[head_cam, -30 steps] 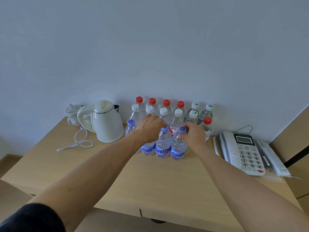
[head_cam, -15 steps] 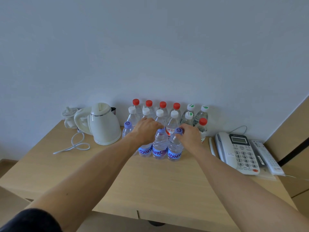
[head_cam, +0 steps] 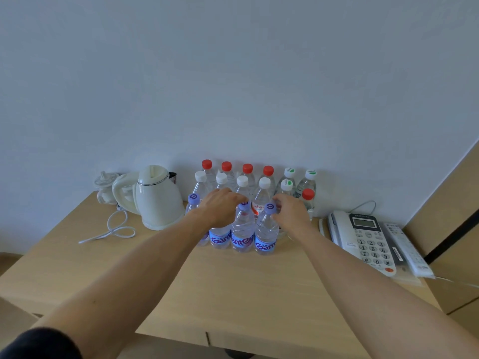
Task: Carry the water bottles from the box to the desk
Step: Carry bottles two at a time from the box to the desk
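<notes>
Several water bottles stand at the back of the wooden desk [head_cam: 233,294], against the wall. The back rows have red caps [head_cam: 247,168], white caps [head_cam: 242,180] and green-marked caps [head_cam: 289,172]. The front row is purple-capped bottles with blue labels [head_cam: 242,238]. My left hand [head_cam: 220,207] curls over the top of one front-row bottle [head_cam: 219,238] and hides its cap. My right hand [head_cam: 291,212] holds the neck of the rightmost front-row bottle [head_cam: 265,237], just beside its cap. No box is in view.
A white electric kettle [head_cam: 158,198] with a loose cord [head_cam: 111,230] stands left of the bottles. A white desk phone [head_cam: 363,240] and a remote control [head_cam: 407,248] lie to the right. Bare desk surface stretches from the bottles to the near edge.
Both hands stay on the same front-row bottles. The view has shifted slightly, and the bottles and hands sit a little lower and more to the left in the picture.
</notes>
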A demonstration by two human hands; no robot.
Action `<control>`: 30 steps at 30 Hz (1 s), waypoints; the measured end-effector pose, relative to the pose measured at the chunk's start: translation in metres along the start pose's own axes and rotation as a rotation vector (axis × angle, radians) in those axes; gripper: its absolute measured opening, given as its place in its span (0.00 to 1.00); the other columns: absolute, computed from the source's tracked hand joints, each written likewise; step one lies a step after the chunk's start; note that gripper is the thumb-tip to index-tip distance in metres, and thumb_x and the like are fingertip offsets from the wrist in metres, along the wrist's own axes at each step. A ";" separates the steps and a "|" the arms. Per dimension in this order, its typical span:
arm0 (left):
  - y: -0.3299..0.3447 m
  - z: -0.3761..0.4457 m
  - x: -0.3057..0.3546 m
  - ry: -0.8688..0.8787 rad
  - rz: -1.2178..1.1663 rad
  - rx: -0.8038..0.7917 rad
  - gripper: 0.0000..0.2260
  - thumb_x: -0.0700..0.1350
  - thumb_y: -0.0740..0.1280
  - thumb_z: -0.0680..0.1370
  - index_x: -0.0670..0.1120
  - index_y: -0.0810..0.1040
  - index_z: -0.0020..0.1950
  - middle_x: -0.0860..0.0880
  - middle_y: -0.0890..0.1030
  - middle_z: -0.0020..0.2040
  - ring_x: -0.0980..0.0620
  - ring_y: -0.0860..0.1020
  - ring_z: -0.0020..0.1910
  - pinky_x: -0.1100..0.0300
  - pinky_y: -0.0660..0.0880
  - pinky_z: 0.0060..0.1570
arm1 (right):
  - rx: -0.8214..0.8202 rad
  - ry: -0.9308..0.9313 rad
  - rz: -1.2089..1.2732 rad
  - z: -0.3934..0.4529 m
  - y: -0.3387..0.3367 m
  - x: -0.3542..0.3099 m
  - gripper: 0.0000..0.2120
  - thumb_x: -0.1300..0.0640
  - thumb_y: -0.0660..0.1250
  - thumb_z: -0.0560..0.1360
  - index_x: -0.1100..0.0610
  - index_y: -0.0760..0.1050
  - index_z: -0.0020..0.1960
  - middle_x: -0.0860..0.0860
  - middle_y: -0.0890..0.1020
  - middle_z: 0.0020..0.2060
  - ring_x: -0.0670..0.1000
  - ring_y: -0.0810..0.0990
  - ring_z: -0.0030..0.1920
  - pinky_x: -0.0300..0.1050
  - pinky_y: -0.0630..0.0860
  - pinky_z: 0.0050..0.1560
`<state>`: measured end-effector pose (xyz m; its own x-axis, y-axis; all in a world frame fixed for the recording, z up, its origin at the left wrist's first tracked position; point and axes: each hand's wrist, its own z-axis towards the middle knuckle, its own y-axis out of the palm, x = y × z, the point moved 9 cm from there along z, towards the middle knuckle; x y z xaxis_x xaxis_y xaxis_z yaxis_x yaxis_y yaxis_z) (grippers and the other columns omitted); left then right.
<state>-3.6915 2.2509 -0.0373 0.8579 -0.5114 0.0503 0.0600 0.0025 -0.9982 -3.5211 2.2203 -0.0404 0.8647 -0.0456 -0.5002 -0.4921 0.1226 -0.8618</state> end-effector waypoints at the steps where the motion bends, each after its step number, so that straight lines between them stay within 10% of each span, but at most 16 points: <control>1: 0.000 0.000 -0.001 -0.006 0.003 -0.005 0.25 0.37 0.60 0.79 0.56 0.72 0.73 0.50 0.80 0.64 0.47 0.76 0.62 0.49 0.73 0.61 | -0.002 0.000 0.005 0.001 -0.003 0.000 0.17 0.63 0.68 0.76 0.59 0.77 0.64 0.57 0.82 0.57 0.58 0.80 0.59 0.55 0.77 0.58; 18: -0.069 0.025 -0.001 -0.187 0.134 0.065 0.26 0.62 0.59 0.81 0.52 0.68 0.76 0.48 0.76 0.70 0.44 0.74 0.67 0.46 0.71 0.65 | 0.131 -0.030 -0.042 0.004 -0.080 0.025 0.19 0.49 0.63 0.79 0.57 0.74 0.66 0.57 0.82 0.54 0.59 0.79 0.56 0.48 0.75 0.50; 30: -0.089 0.088 0.112 -0.074 0.076 0.124 0.31 0.67 0.57 0.80 0.53 0.62 0.79 0.45 0.72 0.73 0.41 0.71 0.70 0.42 0.67 0.67 | 0.194 0.188 -0.138 -0.031 -0.157 0.106 0.26 0.41 0.56 0.82 0.53 0.64 0.75 0.59 0.73 0.66 0.61 0.72 0.66 0.55 0.72 0.63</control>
<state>-3.5559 2.2694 0.0601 0.8973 -0.4410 -0.0182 0.0521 0.1467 -0.9878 -3.3557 2.1650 0.0392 0.8794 -0.2560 -0.4014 -0.3269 0.2883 -0.9000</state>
